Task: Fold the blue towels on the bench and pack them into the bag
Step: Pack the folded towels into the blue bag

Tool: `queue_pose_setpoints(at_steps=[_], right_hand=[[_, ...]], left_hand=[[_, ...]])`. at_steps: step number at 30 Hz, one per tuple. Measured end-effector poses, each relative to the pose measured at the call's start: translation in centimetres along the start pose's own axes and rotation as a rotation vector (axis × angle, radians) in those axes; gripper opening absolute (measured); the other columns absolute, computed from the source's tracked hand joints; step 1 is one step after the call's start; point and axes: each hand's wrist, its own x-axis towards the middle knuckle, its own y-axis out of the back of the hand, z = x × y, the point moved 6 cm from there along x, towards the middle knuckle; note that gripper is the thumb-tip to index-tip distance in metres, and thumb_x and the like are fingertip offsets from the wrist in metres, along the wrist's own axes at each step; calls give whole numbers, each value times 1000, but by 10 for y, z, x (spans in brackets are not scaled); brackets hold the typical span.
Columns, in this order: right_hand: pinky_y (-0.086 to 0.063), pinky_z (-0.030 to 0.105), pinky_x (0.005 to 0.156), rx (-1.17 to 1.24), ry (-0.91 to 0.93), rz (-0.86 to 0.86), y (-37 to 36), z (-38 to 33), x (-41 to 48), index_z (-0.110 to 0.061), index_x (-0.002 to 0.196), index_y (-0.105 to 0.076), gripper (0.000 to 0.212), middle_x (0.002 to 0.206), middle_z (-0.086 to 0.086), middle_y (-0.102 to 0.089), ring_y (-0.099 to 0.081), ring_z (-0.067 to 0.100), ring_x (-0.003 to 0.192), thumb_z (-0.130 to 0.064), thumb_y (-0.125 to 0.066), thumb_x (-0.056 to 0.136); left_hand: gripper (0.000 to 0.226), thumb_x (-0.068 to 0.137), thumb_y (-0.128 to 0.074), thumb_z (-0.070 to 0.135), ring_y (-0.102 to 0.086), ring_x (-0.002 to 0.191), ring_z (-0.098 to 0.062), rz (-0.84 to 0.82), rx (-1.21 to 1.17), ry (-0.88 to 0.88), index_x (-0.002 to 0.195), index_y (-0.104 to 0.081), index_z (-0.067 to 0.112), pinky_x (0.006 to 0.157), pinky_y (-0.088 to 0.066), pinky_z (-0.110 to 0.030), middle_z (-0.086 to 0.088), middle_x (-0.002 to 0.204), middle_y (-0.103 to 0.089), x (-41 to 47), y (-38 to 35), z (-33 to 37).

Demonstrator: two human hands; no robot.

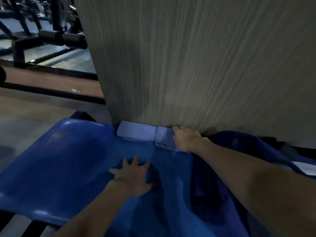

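Observation:
A large dark blue towel (171, 199) lies spread over the blue bench seat (56, 161) and hangs off its near edge. My left hand (135, 175) presses flat on it with fingers spread. Two folded light blue towels (136, 132) sit side by side at the back of the seat, against the grey pillar. My right hand (185, 138) rests on the right one of the pair, with its fingers reaching toward the pillar. More dark blue cloth (239, 151) is bunched at the right. No bag is in view.
A broad grey pillar (196, 65) stands right behind the bench. Black gym machine frames (51, 36) stand on the floor at the upper left. A wooden floor strip (42, 79) runs past the bench on the left.

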Motion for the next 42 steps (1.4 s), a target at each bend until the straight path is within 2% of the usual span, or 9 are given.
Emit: queue_pose_setpoints(at_steps=[7, 16, 20, 22, 24, 27, 30, 39, 42], right_hand=[[-28, 45, 101, -95, -91, -64, -3, 2, 8, -19, 125, -43, 60, 130, 9, -42, -34, 30, 122, -53, -62, 80], [-45, 32, 82, 429, -82, 56, 32, 0, -28, -8, 126, -40, 65, 112, 4, -52, -53, 19, 101, -40, -73, 81], [-53, 31, 81, 755, -82, 220, 76, 13, -66, -10, 110, -62, 43, 108, 3, -66, -63, 18, 99, -34, -76, 77], [-54, 26, 73, 964, -68, 280, 92, 20, -97, -18, 101, -63, 32, 99, -3, -68, -66, 14, 91, -29, -79, 75], [-54, 20, 63, 1153, -19, 262, 102, 24, -133, -22, 90, -64, 17, 89, -5, -72, -69, 13, 81, -21, -77, 79], [-59, 25, 69, 1251, 3, 239, 110, 38, -182, -19, 95, -68, 17, 90, -2, -75, -72, 13, 80, -22, -76, 80], [-60, 36, 80, 1288, -18, 270, 113, 66, -220, -17, 101, -67, 25, 93, 1, -75, -73, 16, 84, -25, -77, 80], [-57, 34, 85, 1449, 19, 479, 111, 165, -307, -35, 137, -38, 73, 120, -4, -66, -69, 12, 101, -24, -80, 79], [-56, 24, 77, 1406, -42, 646, 104, 193, -327, -40, 139, -34, 76, 119, -12, -63, -66, 3, 97, -18, -77, 80]], left_hand=[[91, 82, -43, 79, 6, 147, -43, -14, 6, -11, 153, 2, 44, 104, -17, -78, -2, 163, 12, -1, 0, 1], [83, 82, -41, 78, 4, 149, -39, -14, -43, 7, 150, -3, 50, 106, -18, -73, 2, 164, 9, 0, -5, -5], [60, 77, -51, 71, -50, 128, -20, 196, -687, -114, 128, -53, 39, 106, -42, -45, 8, 139, -53, -12, 35, 8], [52, 88, -60, 55, -55, 121, -13, 335, -1058, -176, 131, -57, 24, 106, -42, -33, 10, 129, -60, -30, 75, 30], [38, 92, -57, 51, -61, 111, -10, 300, -1356, -293, 118, -65, 25, 104, -45, -37, 8, 114, -69, -52, 111, 62], [41, 96, -49, 51, -69, 106, -17, 98, -1610, -521, 115, -68, 19, 96, -50, -37, -2, 111, -74, -90, 149, 117], [45, 97, -49, 46, -69, 107, -24, 43, -1587, -608, 121, -64, 11, 94, -52, -40, -11, 114, -72, -112, 163, 160], [31, 98, -57, 27, -71, 98, -28, 127, -1409, -691, 110, -67, 0, 82, -60, -43, -17, 104, -74, -151, 175, 282], [27, 98, -57, 30, -68, 83, -24, 358, -1182, -707, 97, -67, 5, 83, -56, -48, -14, 90, -71, -147, 178, 304]])
